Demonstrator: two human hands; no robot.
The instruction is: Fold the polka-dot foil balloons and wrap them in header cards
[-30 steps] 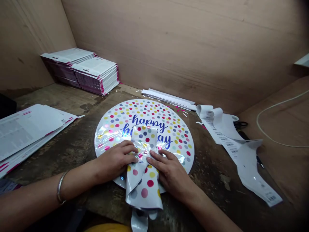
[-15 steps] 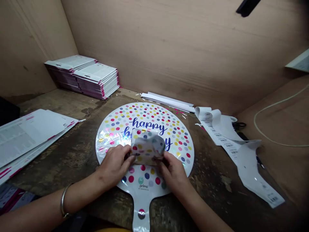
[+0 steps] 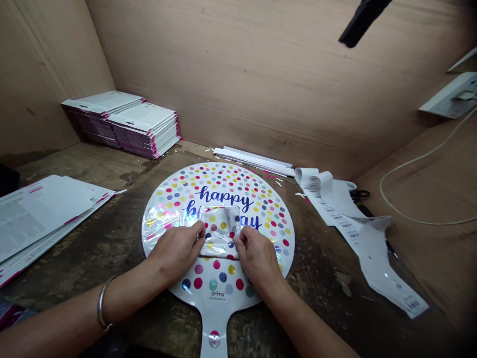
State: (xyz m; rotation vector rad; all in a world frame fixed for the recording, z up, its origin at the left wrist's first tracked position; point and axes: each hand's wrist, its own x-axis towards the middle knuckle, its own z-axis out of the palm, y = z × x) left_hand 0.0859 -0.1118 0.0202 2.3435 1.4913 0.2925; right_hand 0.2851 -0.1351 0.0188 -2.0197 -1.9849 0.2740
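A round, flat foil balloon [image 3: 261, 204] with coloured dots and blue lettering lies on the table, its neck towards me. On its middle rests a smaller folded foil balloon [image 3: 219, 233], dotted and shiny, roughly square. My left hand [image 3: 179, 251] pinches the folded balloon's left edge between thumb and curled fingers. At its right edge my right hand [image 3: 259, 253] grips it the same way. Both hands partly cover the larger balloon's printing.
Stacked white and pink cards [image 3: 141, 124] stand at the back left, and more flat cards [image 3: 48, 209] lie at the left. A curling strip of printed labels [image 3: 346, 223] and scissors [image 3: 359, 194] lie right. White paper strips [image 3: 253, 161] run along the back wall.
The folded balloon's raised, curling top part has come down and lies flatter. My hands have moved slightly up along its sides. The view has shifted a little to the right.
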